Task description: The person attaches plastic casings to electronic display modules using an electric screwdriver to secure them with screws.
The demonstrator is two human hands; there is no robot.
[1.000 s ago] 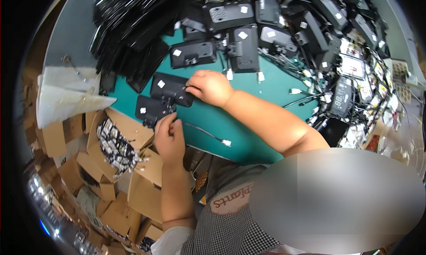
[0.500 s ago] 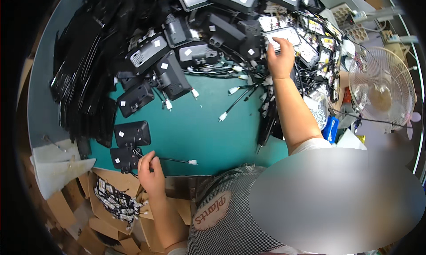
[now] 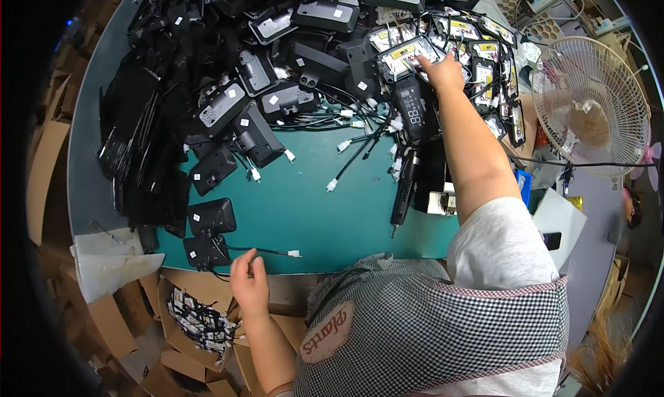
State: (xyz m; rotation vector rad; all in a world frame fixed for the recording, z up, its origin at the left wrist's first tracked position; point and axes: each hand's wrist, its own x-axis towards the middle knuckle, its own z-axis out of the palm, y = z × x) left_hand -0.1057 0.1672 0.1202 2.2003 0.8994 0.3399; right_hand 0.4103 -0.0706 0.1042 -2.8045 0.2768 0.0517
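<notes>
My right hand (image 3: 445, 72) reaches to the far right over a pile of circuit-board modules with yellow labels and wires. Its thumb lies at the right end of a white-edged module (image 3: 407, 57), index finger apart. Below that wrist is a black display panel (image 3: 417, 113) with pale digits. My left hand (image 3: 249, 286) hovers at the table's near edge, fingers loosely bent and apart, with nothing visible in them. Beside it lies a black housing (image 3: 206, 253) with a white-plugged cable (image 3: 294, 254); another black housing (image 3: 212, 217) sits just beyond.
Many black housings (image 3: 325, 15) with white stickers and cables cover the table's far side. Black sheet-like parts (image 3: 142, 148) stack at left. A black electric screwdriver (image 3: 404, 196) lies at right. A fan (image 3: 588, 106) stands far right. Cardboard boxes (image 3: 197, 279) stand below the left edge.
The view has shifted. My right hand has moved rightward across the module pile, uncovering the display panel. My left hand has drawn slightly back from the near housing.
</notes>
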